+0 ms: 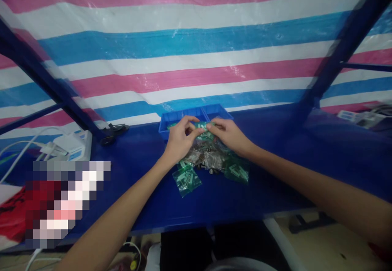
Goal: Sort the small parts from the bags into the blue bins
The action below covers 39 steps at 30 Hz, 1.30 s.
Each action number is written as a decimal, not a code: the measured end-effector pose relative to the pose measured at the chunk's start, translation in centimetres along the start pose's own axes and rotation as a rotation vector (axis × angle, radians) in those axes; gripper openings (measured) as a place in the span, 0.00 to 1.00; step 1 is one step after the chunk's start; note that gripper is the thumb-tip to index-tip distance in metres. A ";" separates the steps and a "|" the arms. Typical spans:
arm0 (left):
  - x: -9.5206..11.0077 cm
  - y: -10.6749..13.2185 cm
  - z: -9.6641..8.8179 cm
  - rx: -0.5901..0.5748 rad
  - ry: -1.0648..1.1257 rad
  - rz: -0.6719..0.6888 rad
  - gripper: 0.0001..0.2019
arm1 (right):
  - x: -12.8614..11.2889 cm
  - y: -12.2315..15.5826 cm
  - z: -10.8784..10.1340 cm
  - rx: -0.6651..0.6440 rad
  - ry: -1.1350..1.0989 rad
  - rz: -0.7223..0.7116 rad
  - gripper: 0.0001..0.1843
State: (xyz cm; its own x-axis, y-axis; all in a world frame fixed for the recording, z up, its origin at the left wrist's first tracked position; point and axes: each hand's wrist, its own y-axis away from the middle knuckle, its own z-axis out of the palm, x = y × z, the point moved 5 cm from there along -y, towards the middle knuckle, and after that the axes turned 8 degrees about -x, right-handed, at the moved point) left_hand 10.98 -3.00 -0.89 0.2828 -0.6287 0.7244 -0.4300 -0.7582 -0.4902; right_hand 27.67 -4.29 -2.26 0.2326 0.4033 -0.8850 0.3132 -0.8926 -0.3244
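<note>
My left hand [183,135] and my right hand [227,133] face each other above the middle of the blue table. Between them they pinch a small green plastic bag [201,127], thumbs and fingertips closed on its two sides. Below my hands lies a pile of clear bags with small metal parts [211,158]. In front of the pile, a green bag with pale strip-like pieces [186,179] lies flat to the left, and another green bag [237,172] lies to the right. Behind my hands is a blue divided tray [165,125], partly hidden by them.
White power strips with cables [75,148] lie at the left, near a black object [114,130]. A red item [18,209] is at the left front edge, beside a blurred-out patch. More white devices [352,116] sit at far right. A striped sheet [196,42] hangs behind the blue table [269,189].
</note>
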 end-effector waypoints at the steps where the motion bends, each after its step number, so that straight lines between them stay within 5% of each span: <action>1: 0.1 0.0 0.0 -0.012 -0.023 -0.002 0.11 | 0.0 0.0 0.0 0.000 0.002 0.015 0.16; 13: -1.0 -0.3 -0.1 -0.004 0.030 0.035 0.13 | 0.4 0.0 0.6 -0.077 -0.144 0.055 0.11; 19: -0.8 -0.3 0.1 -0.071 -0.006 0.003 0.11 | 0.7 -0.1 0.2 -0.010 -0.121 0.046 0.10; 24: 1.0 0.5 0.5 -0.075 -0.370 0.232 0.19 | 0.9 0.1 -0.9 0.155 -0.108 0.085 0.17; 29: 1.2 0.9 0.9 -0.107 -0.662 0.370 0.18 | 0.3 0.2 -0.6 0.118 -0.051 0.084 0.21; 39: 0.9 0.3 -0.3 0.001 -0.398 0.209 0.05 | 0.8 -0.3 -0.4 0.061 0.156 -0.073 0.10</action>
State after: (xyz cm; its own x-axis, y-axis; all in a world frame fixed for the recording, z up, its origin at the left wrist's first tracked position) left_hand 10.86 -3.71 -0.26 0.4981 -0.7859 0.3665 -0.5125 -0.6077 -0.6066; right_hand 28.08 -3.60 -2.73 0.3528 0.4901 -0.7971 0.2797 -0.8682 -0.4100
